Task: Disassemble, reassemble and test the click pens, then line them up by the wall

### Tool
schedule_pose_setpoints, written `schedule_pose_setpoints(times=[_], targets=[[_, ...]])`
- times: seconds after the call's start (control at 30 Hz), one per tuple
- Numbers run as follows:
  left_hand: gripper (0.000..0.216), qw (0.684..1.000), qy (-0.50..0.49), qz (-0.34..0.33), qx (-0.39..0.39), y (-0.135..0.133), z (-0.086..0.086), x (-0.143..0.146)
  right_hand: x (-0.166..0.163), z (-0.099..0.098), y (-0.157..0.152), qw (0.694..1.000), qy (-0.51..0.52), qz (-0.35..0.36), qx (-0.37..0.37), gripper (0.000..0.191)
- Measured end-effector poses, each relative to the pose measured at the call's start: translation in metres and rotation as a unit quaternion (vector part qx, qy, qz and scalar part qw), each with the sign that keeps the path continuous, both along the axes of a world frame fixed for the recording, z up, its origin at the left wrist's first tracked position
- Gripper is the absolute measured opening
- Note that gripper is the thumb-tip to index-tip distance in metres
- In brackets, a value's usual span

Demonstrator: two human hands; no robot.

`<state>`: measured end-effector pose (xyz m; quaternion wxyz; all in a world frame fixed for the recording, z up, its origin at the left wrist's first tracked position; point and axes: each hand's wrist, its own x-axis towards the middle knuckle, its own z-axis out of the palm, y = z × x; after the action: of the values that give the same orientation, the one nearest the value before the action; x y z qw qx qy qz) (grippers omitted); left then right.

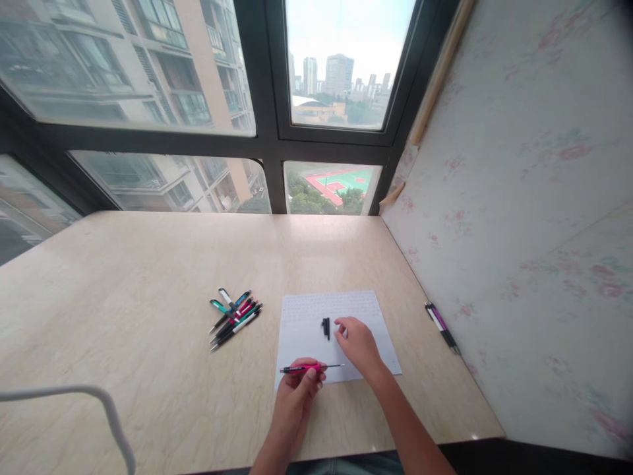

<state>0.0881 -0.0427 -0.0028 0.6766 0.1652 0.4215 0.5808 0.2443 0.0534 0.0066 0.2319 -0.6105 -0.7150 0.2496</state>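
Note:
My left hand (297, 396) grips a pink pen barrel (301, 368) with a thin refill sticking out to the right, held level just above the near edge of a white sheet of paper (306, 330). My right hand (357, 343) rests on the paper, fingers loosely curled, its fingertips beside a small black pen part (326, 327) lying on the sheet. Whether the right fingers pinch anything is hidden.
A pile of several pens (235, 318) lies left of the paper on the beige tabletop (123, 316). Two more pens (442, 326) lie by the right wall (519, 264). A window (336, 66) runs along the far edge. A white cable (99, 402) curves at the near left.

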Motion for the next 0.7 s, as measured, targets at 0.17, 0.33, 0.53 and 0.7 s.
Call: schedule_pose_setpoints(times=[0.17,0.33,0.53,0.7], targets=[[0.023,1.000,0.002,0.009,-0.001,0.000,0.004,0.001,-0.005,-0.004,0.011,0.999,-0.043,0.008,-0.007,0.021],[0.023,1.000,0.001,0.010,0.001,0.000,0.003,0.002,-0.005,-0.009,0.013,1.000,-0.025,0.015,0.002,0.021],[0.022,1.000,0.001,0.003,0.004,-0.001,-0.002,0.000,0.006,0.012,-0.001,0.998,0.055,0.000,0.014,0.023],[0.022,0.999,0.043,-0.010,0.024,-0.001,-0.005,0.000,0.019,0.049,-0.036,0.983,0.120,0.140,-0.006,0.025]])
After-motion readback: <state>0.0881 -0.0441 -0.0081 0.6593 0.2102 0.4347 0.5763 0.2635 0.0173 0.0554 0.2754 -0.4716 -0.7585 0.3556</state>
